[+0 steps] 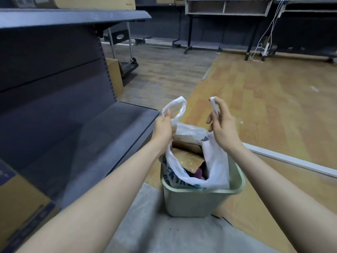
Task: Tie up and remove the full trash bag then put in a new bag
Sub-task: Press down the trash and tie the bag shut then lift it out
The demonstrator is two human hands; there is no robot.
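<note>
Above the pale green plastic bin [200, 199], our left hand [164, 127] and right hand [223, 125] each pinch a handle of the full white plastic bag [215, 167].

Dim indoor light, wide-angle view, slight softness.

Light is even and subdued; the far wall and desks [228, 8] sit in gloom. The wooden floor [264, 92] is the brightest area, without glare. The grey shelf [102, 136] carries a soft, diffuse shadow. Straight lines bow toward the edges. Forearms at the bottom corners look stretched and slightly blurred.
</note>
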